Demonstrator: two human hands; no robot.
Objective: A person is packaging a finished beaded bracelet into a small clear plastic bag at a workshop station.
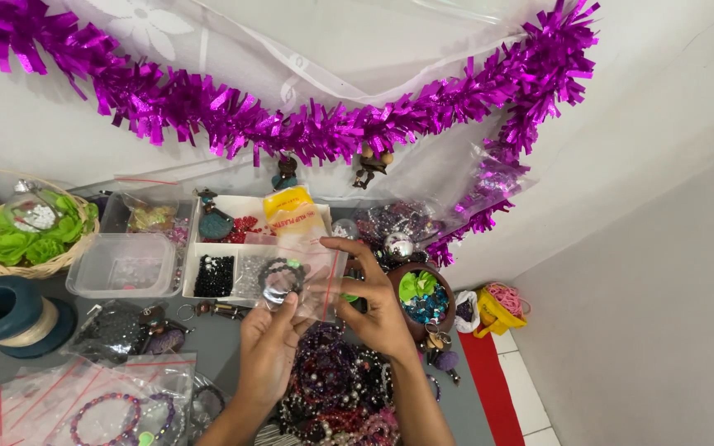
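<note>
clear zip bag (303, 281) holding a dark beaded bracelet (281, 272), held upright.

Clear zip bags & a yellow pack on the tabletop
Small clear bag (303, 281) w/ red seal line held centre; yellow pack (293, 216) behind it; more clear bags (59, 396) bottom left.

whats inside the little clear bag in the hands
A dark beaded bracelet shows through the clear bag, held by the left hand and right hand. The lower part is hidden by fingers.
</note>
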